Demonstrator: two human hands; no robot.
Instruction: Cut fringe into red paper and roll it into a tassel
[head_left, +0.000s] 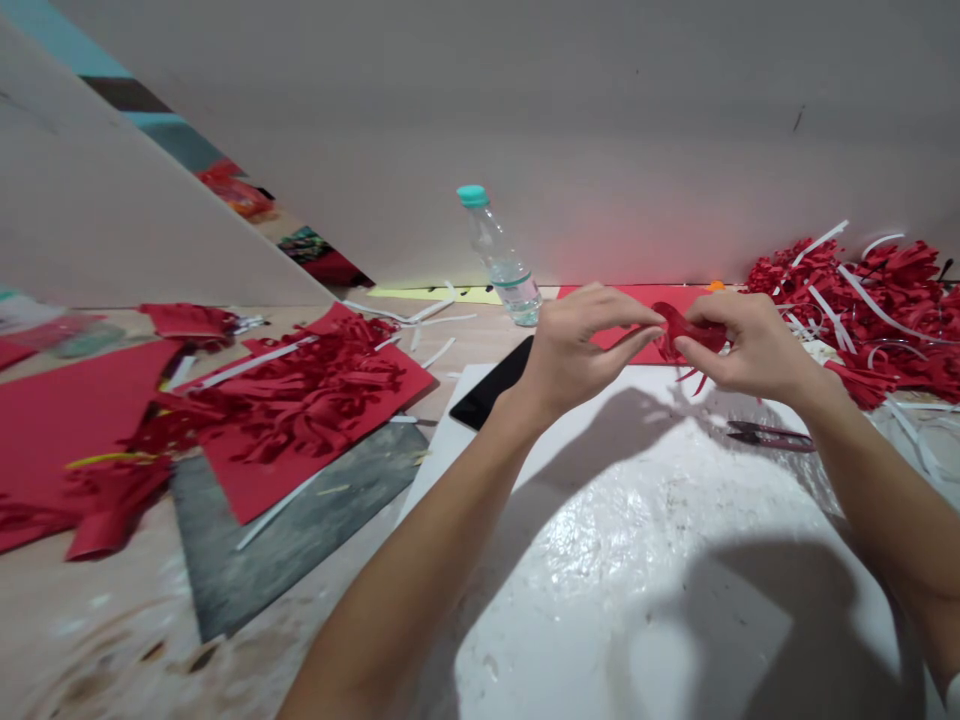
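Observation:
Above the white board, my right hand pinches a red fringed strip, curled into a small loop with thin strands hanging below. My left hand has thumb and fingertips closed at the strip's left edge. How much of the strip lies inside the right fingers is hidden. A small tool with dark pointed tips and a pinkish handle, like snips, lies on the board under my right wrist. Behind both hands lies a flat red sheet.
A clear bottle with a teal cap stands behind a black phone. Fringed red pieces lie on red sheets and a dark grey mat at left. A pile of red fringed pieces with white strips sits right. A wall rises behind.

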